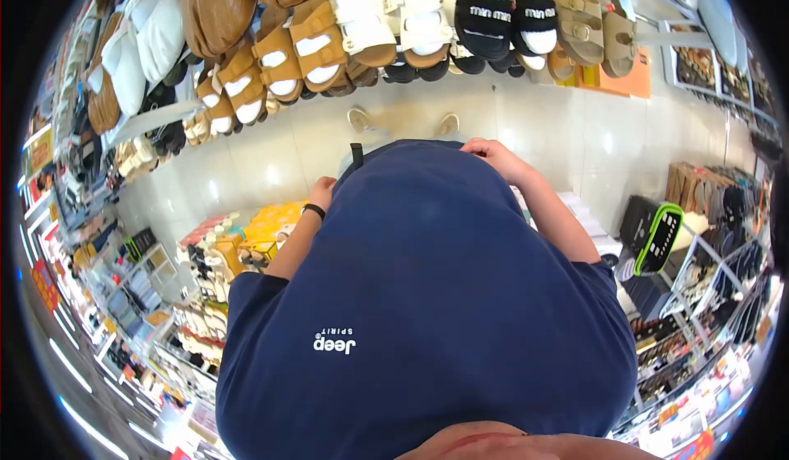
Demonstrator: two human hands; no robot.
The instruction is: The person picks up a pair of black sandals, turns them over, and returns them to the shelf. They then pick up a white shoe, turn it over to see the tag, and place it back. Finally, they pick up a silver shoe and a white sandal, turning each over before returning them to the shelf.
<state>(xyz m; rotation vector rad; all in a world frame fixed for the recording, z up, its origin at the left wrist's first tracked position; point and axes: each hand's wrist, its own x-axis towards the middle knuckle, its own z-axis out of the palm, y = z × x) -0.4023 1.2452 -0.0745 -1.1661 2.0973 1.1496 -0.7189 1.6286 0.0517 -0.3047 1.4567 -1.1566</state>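
Note:
My right hand (493, 158) is at the front hem of my navy T-shirt (427, 246), its fingers curled against the cloth. It looks closed on the hem. At the other side of the shirt, my left hand (323, 190) rests by my waist, a dark band (314, 209) round its wrist. The shirt's edge hides most of its fingers, so its grip does not show. Between the hands, a short black strap (357, 154) sticks up beside the hem. My shoes (359, 119) stand on the tiled floor before a shoe display.
Rows of sandals line the rack ahead: brown buckled ones (316, 45), white ones (362, 20) and black fluffy ones (485, 16). Pale tiled floor (575, 123) runs between. A black case with a green rim (657, 234) stands at right, with yellow boxes (275, 222) behind at left.

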